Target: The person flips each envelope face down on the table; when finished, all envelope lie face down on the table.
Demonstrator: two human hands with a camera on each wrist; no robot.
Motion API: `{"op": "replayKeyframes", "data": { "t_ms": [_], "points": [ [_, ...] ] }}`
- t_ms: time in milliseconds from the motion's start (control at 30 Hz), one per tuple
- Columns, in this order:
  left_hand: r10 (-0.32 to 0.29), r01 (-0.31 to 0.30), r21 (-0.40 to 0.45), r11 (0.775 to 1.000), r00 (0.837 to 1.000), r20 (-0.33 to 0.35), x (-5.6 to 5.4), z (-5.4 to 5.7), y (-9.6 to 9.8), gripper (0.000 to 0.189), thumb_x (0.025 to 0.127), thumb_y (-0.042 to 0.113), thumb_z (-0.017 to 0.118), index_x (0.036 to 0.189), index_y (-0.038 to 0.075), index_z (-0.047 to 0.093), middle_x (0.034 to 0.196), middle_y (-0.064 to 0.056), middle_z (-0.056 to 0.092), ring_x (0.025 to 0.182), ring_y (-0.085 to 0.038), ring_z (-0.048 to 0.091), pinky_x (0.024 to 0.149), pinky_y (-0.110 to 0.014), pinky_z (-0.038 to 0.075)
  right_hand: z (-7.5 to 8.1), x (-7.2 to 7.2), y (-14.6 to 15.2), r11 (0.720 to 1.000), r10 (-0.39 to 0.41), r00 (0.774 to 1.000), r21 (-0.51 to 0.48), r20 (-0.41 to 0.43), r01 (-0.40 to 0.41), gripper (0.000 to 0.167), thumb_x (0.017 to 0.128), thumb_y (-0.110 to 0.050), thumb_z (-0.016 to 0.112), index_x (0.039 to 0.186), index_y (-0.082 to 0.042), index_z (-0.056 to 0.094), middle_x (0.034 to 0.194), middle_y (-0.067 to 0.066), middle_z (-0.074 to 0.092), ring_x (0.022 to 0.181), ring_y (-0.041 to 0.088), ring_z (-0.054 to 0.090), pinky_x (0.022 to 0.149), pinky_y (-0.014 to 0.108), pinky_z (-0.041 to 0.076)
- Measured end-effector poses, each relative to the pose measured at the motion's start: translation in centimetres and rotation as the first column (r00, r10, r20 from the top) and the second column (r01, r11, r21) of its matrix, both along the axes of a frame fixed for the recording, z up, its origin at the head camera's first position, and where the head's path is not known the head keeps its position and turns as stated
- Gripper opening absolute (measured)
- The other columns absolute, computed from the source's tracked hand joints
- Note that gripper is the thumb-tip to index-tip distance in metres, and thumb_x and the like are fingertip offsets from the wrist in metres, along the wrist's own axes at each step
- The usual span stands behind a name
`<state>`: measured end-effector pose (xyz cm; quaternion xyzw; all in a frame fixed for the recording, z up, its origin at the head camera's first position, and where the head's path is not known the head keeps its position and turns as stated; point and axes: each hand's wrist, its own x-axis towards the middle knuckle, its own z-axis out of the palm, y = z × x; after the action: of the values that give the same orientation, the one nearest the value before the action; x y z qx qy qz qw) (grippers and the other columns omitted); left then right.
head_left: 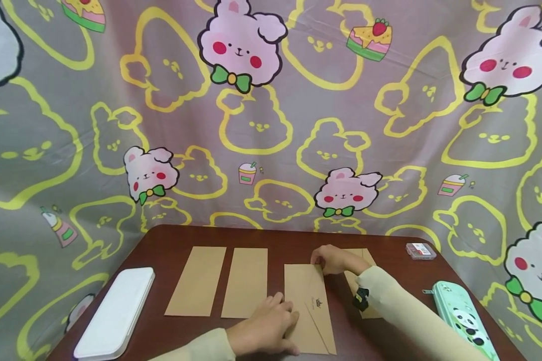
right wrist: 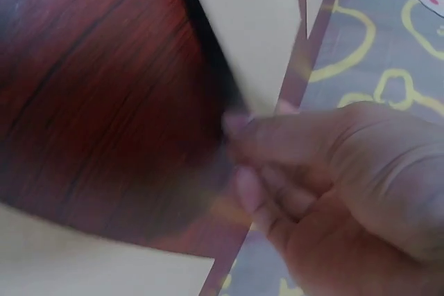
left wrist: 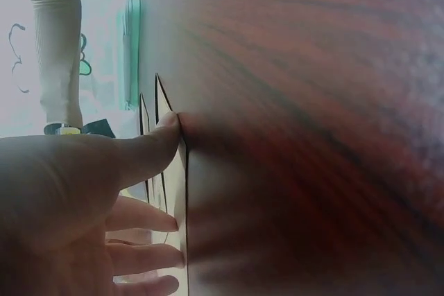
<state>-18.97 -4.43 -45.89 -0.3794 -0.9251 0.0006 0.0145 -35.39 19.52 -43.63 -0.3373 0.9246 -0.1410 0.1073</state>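
Observation:
A brown paper envelope [head_left: 303, 288] with a small printed crown and a diagonal flap line lies in front of the person. My left hand [head_left: 268, 326] rests on its near left part, fingers spread and thumb at the near edge; in the left wrist view the thumb and fingertips touch the envelope [left wrist: 178, 192]. At the far right corner, my right hand [head_left: 336, 259] pinches the paper between thumb and fingers. The right wrist view shows this right hand [right wrist: 340, 178] at the corner of the envelope [right wrist: 250, 25].
Two plain brown envelopes, one at far left [head_left: 197, 281] and another beside it [head_left: 246, 281], lie on the dark wooden table [head_left: 162, 240]. Another envelope [head_left: 370, 313] is partly behind the right arm. Around them are a white case [head_left: 115, 313], a green panda pencil case [head_left: 462, 318] and a small clear box [head_left: 420, 251].

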Motion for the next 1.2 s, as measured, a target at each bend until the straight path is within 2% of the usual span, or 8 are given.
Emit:
{"op": "replayKeyframes", "data": {
  "t_ms": [200, 333, 533, 633, 733, 933, 1033, 1200],
  "points": [
    [-0.024, 0.023, 0.018, 1.000, 0.998, 0.053, 0.1, -0.2, -0.6, 0.071, 0.079, 0.069, 0.075, 0.130, 0.020, 0.070, 0.112, 0.007, 0.066, 0.090, -0.007, 0.042, 0.074, -0.021, 0.034, 0.2, -0.2, 1.5, 0.985, 0.142, 0.989, -0.096, -0.038, -0.145, 0.033, 0.082, 0.003, 0.081, 0.115, -0.004, 0.078, 0.110, 0.008, 0.079, 0.094, 0.019, 0.073, 0.080, 0.030, 0.060],
    [-0.031, 0.028, 0.034, 0.999, 0.995, 0.094, 0.3, -0.4, -0.9, 0.084, 0.079, 0.067, 0.077, 0.143, 0.018, 0.059, 0.133, 0.001, 0.063, 0.104, -0.010, 0.045, 0.084, -0.024, 0.039, 0.4, -0.6, 2.3, 0.982, 0.151, 0.988, -0.109, -0.016, -0.152, 0.035, 0.087, -0.005, 0.079, 0.122, -0.007, 0.076, 0.119, 0.008, 0.077, 0.107, 0.019, 0.074, 0.086, 0.032, 0.061],
    [-0.002, -0.006, 0.076, 0.997, 0.995, 0.104, 0.8, -0.6, -0.9, 0.100, 0.077, 0.067, 0.079, 0.152, 0.009, 0.046, 0.152, -0.008, 0.054, 0.123, -0.017, 0.050, 0.098, -0.031, 0.044, 1.4, -1.0, 2.8, 0.975, 0.174, 0.985, -0.137, -0.001, -0.172, 0.032, 0.093, -0.010, 0.074, 0.125, -0.006, 0.074, 0.123, 0.010, 0.075, 0.099, 0.013, 0.071, 0.079, 0.025, 0.057],
    [0.016, -0.026, 0.097, 0.995, 0.995, 0.097, 0.8, -0.6, -0.7, 0.100, 0.077, 0.067, 0.079, 0.151, 0.007, 0.047, 0.147, -0.005, 0.058, 0.117, -0.015, 0.052, 0.095, -0.030, 0.045, 2.1, -1.0, 2.4, 0.970, 0.183, 0.983, -0.163, 0.001, -0.181, 0.033, 0.095, -0.010, 0.072, 0.128, -0.007, 0.073, 0.128, 0.009, 0.074, 0.103, 0.017, 0.071, 0.082, 0.025, 0.056],
    [0.021, -0.032, 0.125, 0.992, 0.996, 0.092, 0.5, -0.4, -0.7, 0.100, 0.078, 0.065, 0.080, 0.149, 0.004, 0.049, 0.143, -0.003, 0.063, 0.103, -0.011, 0.053, 0.087, -0.026, 0.044, 2.8, -1.0, 1.9, 0.957, 0.198, 0.980, -0.220, 0.026, -0.187, 0.035, 0.098, -0.011, 0.069, 0.133, -0.008, 0.069, 0.133, 0.010, 0.071, 0.116, 0.027, 0.070, 0.093, 0.036, 0.058],
    [0.023, -0.039, 0.164, 0.986, 0.995, 0.100, 0.0, 0.0, -0.6, 0.106, 0.077, 0.067, 0.080, 0.150, -0.003, 0.048, 0.112, 0.005, 0.074, 0.087, -0.005, 0.051, 0.075, -0.020, 0.042, 3.7, -1.1, 0.6, 0.919, 0.223, 0.972, -0.347, 0.068, -0.186, 0.041, 0.100, -0.017, 0.067, 0.139, -0.008, 0.063, 0.136, 0.013, 0.069, 0.128, 0.035, 0.064, 0.102, 0.048, 0.054],
    [0.025, -0.043, 0.171, 0.984, 0.994, 0.106, 0.0, -0.1, -0.5, 0.107, 0.076, 0.068, 0.080, 0.150, -0.003, 0.048, 0.104, 0.008, 0.074, 0.088, -0.004, 0.053, 0.075, -0.021, 0.043, 3.7, -1.0, -0.1, 0.912, 0.225, 0.968, -0.374, 0.108, -0.170, 0.043, 0.101, -0.021, 0.067, 0.142, -0.009, 0.061, 0.138, 0.013, 0.067, 0.125, 0.035, 0.066, 0.097, 0.048, 0.057],
    [0.027, -0.053, 0.195, 0.979, 0.991, 0.130, 0.4, -0.2, -0.3, 0.109, 0.076, 0.069, 0.079, 0.151, -0.003, 0.046, 0.112, 0.010, 0.073, 0.106, -0.009, 0.058, 0.085, -0.025, 0.049, 3.3, -0.8, -1.0, 0.908, 0.203, 0.962, -0.404, 0.185, -0.114, 0.047, 0.102, -0.022, 0.065, 0.146, -0.008, 0.056, 0.140, 0.016, 0.065, 0.116, 0.028, 0.070, 0.089, 0.045, 0.060]
  ]
}}
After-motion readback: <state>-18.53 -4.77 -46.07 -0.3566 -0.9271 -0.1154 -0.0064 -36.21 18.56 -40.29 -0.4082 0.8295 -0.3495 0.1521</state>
